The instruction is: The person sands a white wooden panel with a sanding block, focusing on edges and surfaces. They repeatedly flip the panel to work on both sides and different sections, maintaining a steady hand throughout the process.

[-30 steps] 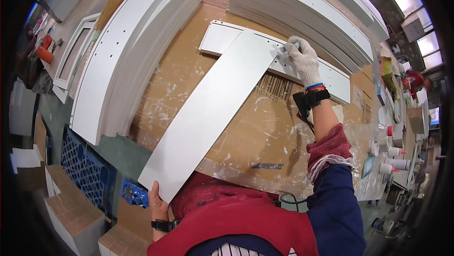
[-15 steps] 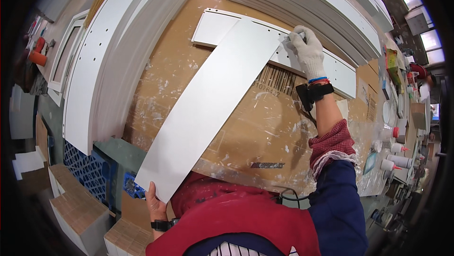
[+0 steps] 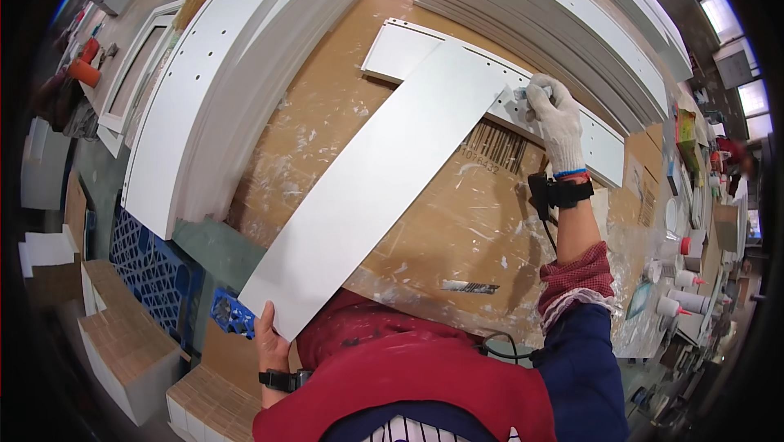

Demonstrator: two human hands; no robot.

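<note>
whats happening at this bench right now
A person holds a long white panel slanting across a cardboard-covered bench. The bare left hand grips its near end at the bench edge. The gloved right hand is at the far end, pressing something small against that corner; what it is cannot be told. A second white panel lies flat under the far end. Stacks of white panels sit to the left and behind.

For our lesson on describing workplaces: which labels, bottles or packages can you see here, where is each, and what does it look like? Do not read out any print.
Barcode label: black bars printed on the brown cardboard, beside the long white panel.
Small strip label: pale, narrow, near the cardboard's lower edge.
Bottles: white with red caps, far right.
</note>
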